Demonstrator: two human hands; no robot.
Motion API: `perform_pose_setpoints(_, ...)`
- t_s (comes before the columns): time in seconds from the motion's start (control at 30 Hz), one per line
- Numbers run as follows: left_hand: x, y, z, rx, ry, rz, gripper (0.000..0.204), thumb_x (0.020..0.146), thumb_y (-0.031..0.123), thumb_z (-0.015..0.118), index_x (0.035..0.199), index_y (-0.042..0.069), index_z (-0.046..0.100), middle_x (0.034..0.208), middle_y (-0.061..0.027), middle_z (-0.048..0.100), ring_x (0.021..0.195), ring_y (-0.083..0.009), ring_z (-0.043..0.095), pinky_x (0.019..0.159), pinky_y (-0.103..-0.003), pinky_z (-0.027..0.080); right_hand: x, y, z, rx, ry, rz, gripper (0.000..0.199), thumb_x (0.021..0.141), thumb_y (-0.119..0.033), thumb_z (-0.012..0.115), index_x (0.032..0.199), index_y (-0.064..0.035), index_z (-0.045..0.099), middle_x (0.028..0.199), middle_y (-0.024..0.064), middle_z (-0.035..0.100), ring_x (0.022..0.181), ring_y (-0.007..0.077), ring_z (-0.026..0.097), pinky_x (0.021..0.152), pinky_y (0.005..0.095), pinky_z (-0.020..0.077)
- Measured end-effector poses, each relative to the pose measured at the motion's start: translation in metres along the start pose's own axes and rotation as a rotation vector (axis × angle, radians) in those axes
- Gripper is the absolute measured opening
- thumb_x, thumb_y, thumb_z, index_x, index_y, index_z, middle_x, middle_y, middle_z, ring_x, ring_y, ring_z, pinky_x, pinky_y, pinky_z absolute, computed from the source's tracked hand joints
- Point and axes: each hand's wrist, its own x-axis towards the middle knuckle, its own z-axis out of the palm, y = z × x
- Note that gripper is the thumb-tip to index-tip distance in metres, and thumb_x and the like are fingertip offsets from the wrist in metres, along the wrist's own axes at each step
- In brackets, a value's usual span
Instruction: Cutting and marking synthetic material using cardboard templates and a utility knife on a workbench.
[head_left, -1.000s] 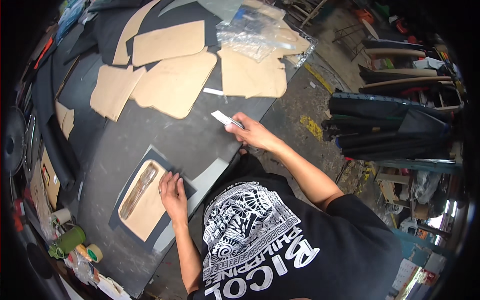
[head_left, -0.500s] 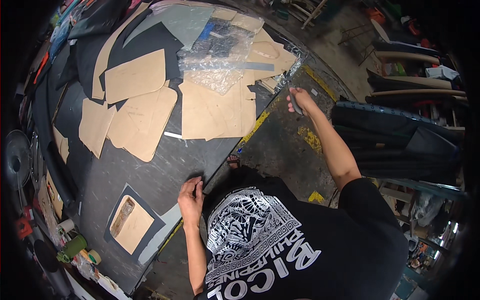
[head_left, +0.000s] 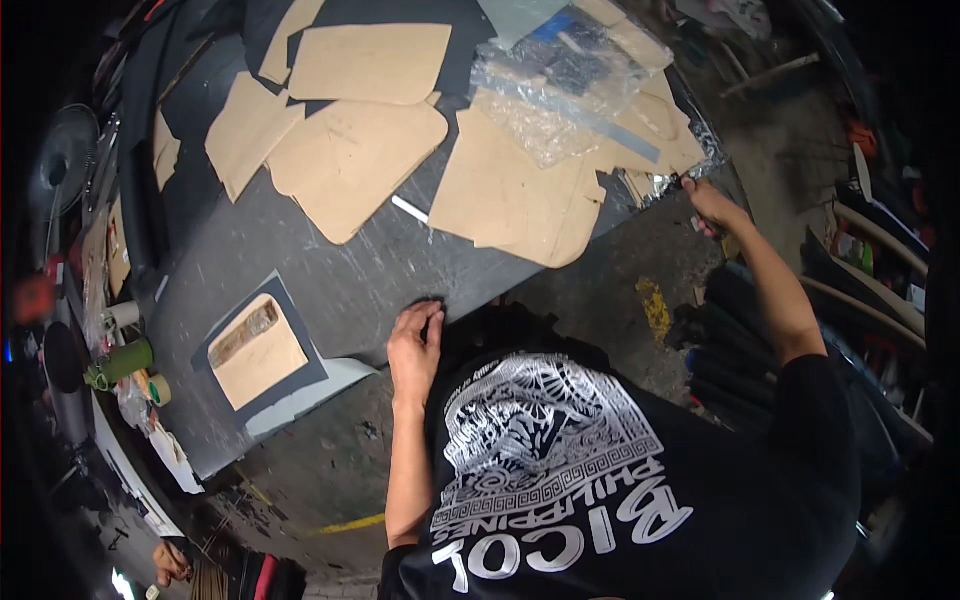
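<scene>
Reached further out since a second ago, right hand (head_left: 712,205) now at two o'clock, fingers curled at crinkled foil (head_left: 668,180), grip unclear; left hand (head_left: 415,345) flat, spread on table edge (head_left: 340,290) at centre; best kept braced, pulling gently.

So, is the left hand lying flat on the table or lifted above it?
Lying flat: the left hand rests palm down on the grey table at its near edge, fingers spread forward.
</scene>
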Motion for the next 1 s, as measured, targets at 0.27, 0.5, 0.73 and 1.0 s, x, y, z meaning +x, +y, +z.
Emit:
perform_pose_setpoints(0.27, -0.006, -0.005, -0.026, -0.023, -0.031, -0.036, 0.017, 0.095, 0.015, 0.069, 0.108, 0.005, 0.075, 0.109, -0.0155, 0.073, 0.1, -0.0339, 0.069, 0.088, -0.038, 0.054, 0.006, 0.013, 0.052, 0.004, 0.308, -0.088, 0.068, 0.09, -0.065, 0.066, 0.092, 0.0024, 0.069, 0.075, 0.0168, 0.068, 0.063, 0.0274, 0.066, 0.06, 0.0416, 0.054)
perform_pose_setpoints(0.5, -0.031, -0.03, -0.049, -0.062, 0.024, -0.077, 0.021, 0.097, 0.019, 0.069, 0.112, 0.005, 0.075, 0.103, -0.0136, 0.073, 0.087, -0.0287, 0.072, 0.077, -0.035, 0.056, 0.081, 0.012, 0.086, -0.16, 0.691, -0.791, 0.061, 0.096, -0.042, 0.068, 0.136, 0.0033, 0.058, 0.127, 0.0269, 0.065, 0.117, 0.0382, 0.064, 0.099, 0.0429, 0.0488)
perform_pose_setpoints(0.73, -0.091, -0.05, -0.078, -0.002, 0.366, -0.367, 0.017, 0.095, 0.017, 0.071, 0.107, 0.004, 0.075, 0.096, -0.0115, 0.072, 0.084, -0.024, 0.07, 0.077, -0.035, 0.056, 0.099, -0.061, 0.061, -0.088, 0.317, -0.971, 0.048, 0.083, -0.019, 0.074, 0.125, 0.0019, 0.061, 0.1, 0.0152, 0.07, 0.087, 0.0283, 0.066, 0.082, 0.0393, 0.0518)
perform_pose_setpoints(1.0, -0.116, -0.108, -0.149, 0.04, 0.647, -0.39, 0.015, 0.093, 0.016, 0.074, 0.102, 0.004, 0.075, 0.091, -0.0093, 0.069, 0.077, -0.0196, 0.068, 0.071, -0.031, 0.054, 0.004, -0.018, 0.063, -0.49, 0.481, -0.461, 0.043, 0.077, -0.02, 0.071, 0.115, -0.0023, 0.059, 0.109, 0.0285, 0.067, 0.104, 0.0481, 0.065, 0.091, 0.0479, 0.0504)
